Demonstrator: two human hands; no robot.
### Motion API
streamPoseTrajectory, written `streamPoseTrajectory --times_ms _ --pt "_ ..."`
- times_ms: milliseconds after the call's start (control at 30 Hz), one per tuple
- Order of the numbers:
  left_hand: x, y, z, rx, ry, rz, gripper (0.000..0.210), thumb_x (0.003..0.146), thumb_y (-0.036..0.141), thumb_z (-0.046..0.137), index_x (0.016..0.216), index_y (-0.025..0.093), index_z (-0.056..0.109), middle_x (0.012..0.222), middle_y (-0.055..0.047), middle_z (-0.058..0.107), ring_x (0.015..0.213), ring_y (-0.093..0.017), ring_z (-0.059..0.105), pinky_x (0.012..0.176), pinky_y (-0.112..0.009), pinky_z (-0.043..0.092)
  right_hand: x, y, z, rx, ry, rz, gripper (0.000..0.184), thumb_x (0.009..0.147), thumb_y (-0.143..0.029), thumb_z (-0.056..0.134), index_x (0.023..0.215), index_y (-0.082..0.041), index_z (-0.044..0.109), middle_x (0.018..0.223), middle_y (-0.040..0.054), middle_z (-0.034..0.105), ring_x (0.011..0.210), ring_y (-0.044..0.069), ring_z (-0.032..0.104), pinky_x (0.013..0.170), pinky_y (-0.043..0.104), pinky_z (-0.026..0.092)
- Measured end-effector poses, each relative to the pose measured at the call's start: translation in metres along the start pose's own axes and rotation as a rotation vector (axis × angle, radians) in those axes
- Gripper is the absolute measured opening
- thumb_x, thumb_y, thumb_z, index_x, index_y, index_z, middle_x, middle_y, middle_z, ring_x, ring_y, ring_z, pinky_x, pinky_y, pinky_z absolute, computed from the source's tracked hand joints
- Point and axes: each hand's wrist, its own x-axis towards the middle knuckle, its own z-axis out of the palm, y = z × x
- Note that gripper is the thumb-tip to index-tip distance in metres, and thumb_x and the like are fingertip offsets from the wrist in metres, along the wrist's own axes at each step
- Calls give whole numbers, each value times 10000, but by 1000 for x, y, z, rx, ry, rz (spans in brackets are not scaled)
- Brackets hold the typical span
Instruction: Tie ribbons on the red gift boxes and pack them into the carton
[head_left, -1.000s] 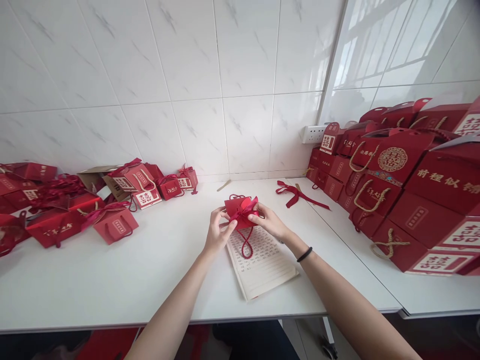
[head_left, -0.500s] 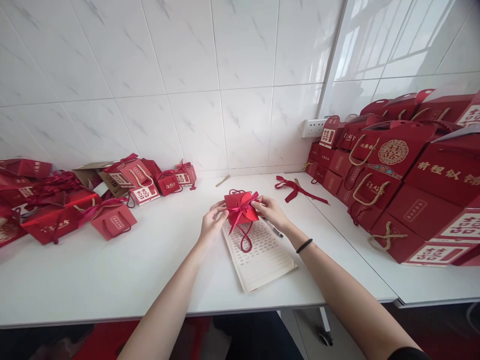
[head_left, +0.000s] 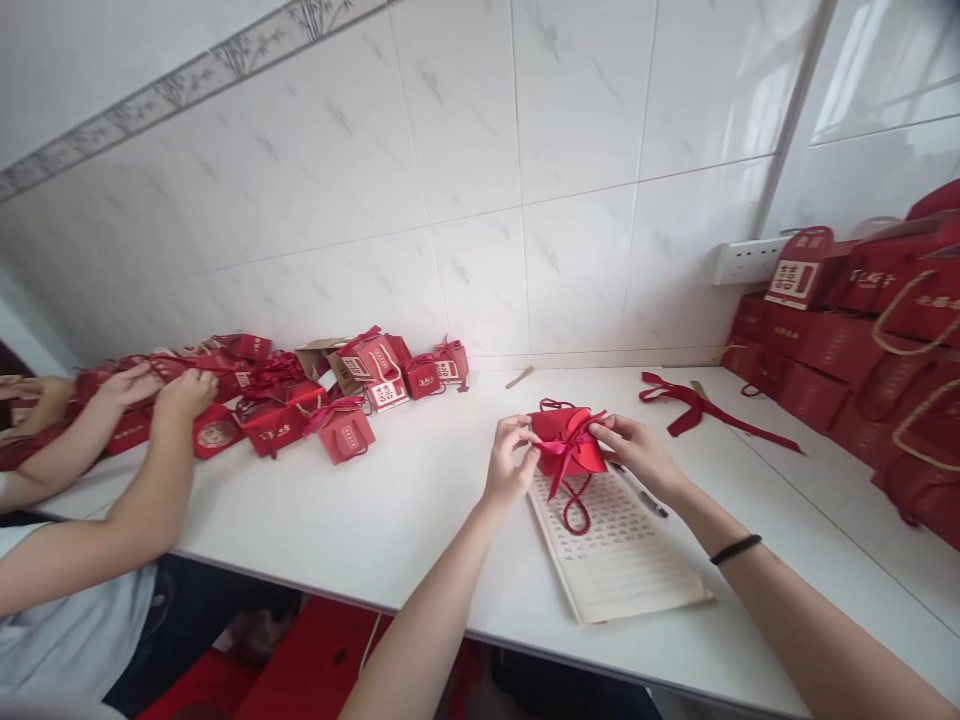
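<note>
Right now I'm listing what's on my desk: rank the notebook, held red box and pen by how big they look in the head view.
1. Notebook, partly covered
2. Red box
3. Pen, partly hidden

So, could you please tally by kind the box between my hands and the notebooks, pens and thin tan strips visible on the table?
Red box, between the left hand and the right hand: 1
Notebook, open: 1
Pen: 1
Thin tan strips, one near the wall, one partly under loose ribbon: 2
Total: 5
</note>
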Motion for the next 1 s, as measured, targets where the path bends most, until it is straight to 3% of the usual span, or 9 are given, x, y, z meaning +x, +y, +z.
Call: streamPoseTrajectory --times_ms 167,333,567,700,1000 --pt "-4 9 2 -38 -25 7 180 726 330 625 671 182 539 925 -75 493 925 -201 515 809 -339 464 -1 1 0 -1 -10 10 558 512 -662 771 606 -173 520 763 37 604 754 179 583 745 331 550" --pt "-1 8 4 -169 -28 -212 356 741 485 630 641 171 494 637 11 453 631 -118 431 632 -249 369 -2 -1 2 -15 3 4 556 515 -654 771 600 -169 513 757 40 599 759 188 585 754 347 545" --pt "5 1 5 -273 -65 -246 415 731 574 636 758 174 526 636 37 439 543 -75 372 549 -209 306 0 -1 4 59 18 -14 553 504 -633 771 621 -165 502 791 26 602 775 172 587 734 334 540" --pt "7 1 2 -262 -42 -246 396 759 573 608 770 186 522 578 45 439 549 -85 415 570 -210 346 2 0 4 58 7 -9 541 520 -637 758 651 -164 531 803 26 615 775 169 599 748 342 545" --pt "8 4 3 -335 60 -338 435 594 505 771 707 169 519 657 37 502 600 -77 465 602 -199 413 3 -1 3 59 -21 -11 497 552 -598 757 653 -160 546 805 24 626 782 162 614 798 351 538"
